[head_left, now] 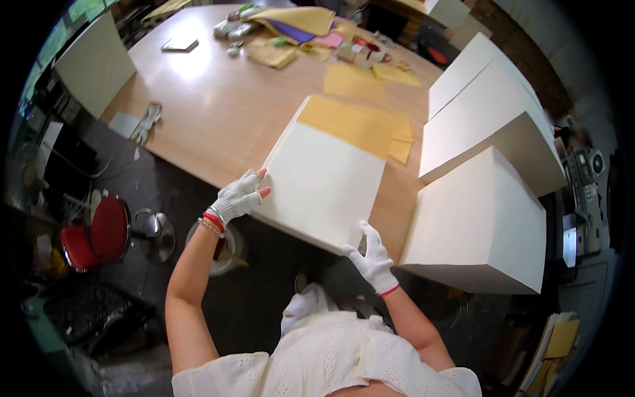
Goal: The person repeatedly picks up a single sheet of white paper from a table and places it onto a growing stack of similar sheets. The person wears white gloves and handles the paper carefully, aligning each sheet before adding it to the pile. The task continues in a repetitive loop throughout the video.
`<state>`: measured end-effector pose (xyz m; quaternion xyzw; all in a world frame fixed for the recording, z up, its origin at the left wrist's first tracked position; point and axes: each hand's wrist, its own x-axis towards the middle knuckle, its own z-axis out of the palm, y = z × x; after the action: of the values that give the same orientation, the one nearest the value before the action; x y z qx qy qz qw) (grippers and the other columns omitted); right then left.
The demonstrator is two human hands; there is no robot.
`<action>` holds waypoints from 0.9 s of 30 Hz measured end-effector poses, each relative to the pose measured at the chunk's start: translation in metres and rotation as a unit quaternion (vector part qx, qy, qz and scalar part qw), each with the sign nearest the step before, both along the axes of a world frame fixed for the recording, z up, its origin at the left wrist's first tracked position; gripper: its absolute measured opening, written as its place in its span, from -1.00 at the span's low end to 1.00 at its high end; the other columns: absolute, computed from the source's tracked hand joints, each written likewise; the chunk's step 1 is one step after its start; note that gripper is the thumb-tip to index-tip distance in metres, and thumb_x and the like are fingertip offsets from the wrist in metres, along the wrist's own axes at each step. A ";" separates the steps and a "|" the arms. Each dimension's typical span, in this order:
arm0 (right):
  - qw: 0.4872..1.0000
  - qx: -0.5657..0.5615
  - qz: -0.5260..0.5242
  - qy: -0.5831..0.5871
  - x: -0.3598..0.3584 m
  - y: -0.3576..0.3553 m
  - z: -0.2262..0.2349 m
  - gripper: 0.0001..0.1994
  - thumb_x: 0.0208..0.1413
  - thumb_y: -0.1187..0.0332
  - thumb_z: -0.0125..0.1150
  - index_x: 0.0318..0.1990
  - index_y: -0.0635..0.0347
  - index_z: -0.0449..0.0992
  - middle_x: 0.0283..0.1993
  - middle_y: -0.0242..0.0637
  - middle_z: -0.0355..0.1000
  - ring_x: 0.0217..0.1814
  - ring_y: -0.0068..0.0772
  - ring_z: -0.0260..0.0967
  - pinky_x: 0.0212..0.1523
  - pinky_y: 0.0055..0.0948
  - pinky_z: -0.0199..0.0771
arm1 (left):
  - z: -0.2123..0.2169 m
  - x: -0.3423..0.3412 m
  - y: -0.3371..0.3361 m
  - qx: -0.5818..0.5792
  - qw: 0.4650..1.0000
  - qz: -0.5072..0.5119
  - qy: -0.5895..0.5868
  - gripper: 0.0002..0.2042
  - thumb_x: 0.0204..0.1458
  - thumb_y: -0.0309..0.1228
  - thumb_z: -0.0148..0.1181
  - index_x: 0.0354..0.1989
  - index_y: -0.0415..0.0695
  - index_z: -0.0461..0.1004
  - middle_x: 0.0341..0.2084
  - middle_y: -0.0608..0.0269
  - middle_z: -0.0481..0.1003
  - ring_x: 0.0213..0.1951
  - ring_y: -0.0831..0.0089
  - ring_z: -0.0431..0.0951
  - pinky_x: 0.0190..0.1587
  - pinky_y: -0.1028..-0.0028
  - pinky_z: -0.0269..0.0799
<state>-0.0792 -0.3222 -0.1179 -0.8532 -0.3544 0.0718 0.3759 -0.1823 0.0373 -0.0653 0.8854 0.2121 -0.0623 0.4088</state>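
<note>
A thick square stack of white sheets lies at the near edge of the table, its front corner toward me. My left hand, in a white knit glove with bare fingertips, rests against the stack's left edge, thumb and a finger stretched apart. At the near right corner is my right hand, gloved in white with a red cuff. Its fingers are spread around that corner, and whether they press on the sheets I cannot tell. Yellow sheets lie at the far edge of the stack.
Large white paper stacks stand on the table's right side. Coloured papers and small items clutter the far end. Grey-white gloves lie at the left edge, near a tall white panel. A red chair stands left.
</note>
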 end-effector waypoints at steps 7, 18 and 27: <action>0.960 -0.190 -0.133 0.154 0.020 0.028 0.020 -0.14 0.12 -0.09 0.10 0.42 0.20 -0.12 0.39 0.18 0.03 0.34 0.18 0.14 0.25 0.00 0.19 | -0.001 0.072 -0.003 -0.033 0.995 0.094 0.024 -0.30 0.08 0.05 0.08 0.35 -0.02 0.14 0.27 0.08 0.24 0.27 0.01 0.25 0.25 0.27 0.19; 0.981 -0.095 -0.132 0.107 0.015 0.016 -0.002 -0.18 0.14 -0.05 0.12 0.40 0.22 -0.06 0.27 0.27 0.14 0.16 0.27 0.28 0.12 0.04 0.31 | 0.013 0.234 -0.034 0.367 0.925 -0.095 0.023 -0.04 -0.05 0.22 0.13 0.44 -0.04 -0.11 0.45 -0.01 -0.30 0.45 -0.01 -0.39 0.37 -0.13 -0.58; 0.985 -0.032 -0.119 0.123 0.020 0.000 -0.012 -0.22 0.12 0.07 0.21 0.35 0.31 0.00 0.25 0.23 0.15 0.24 0.20 0.22 0.21 -0.09 0.26 | 0.000 0.329 -0.016 0.292 0.944 0.128 -0.087 -0.15 0.04 0.14 0.07 0.42 -0.06 -0.04 0.44 -0.09 -0.24 0.45 0.00 -0.26 0.33 -0.24 -0.40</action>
<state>-0.0594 -0.3224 -0.1304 -0.8855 -0.1992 0.1429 0.3947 0.1465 0.0217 -0.0658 0.9331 0.2968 0.1322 0.1539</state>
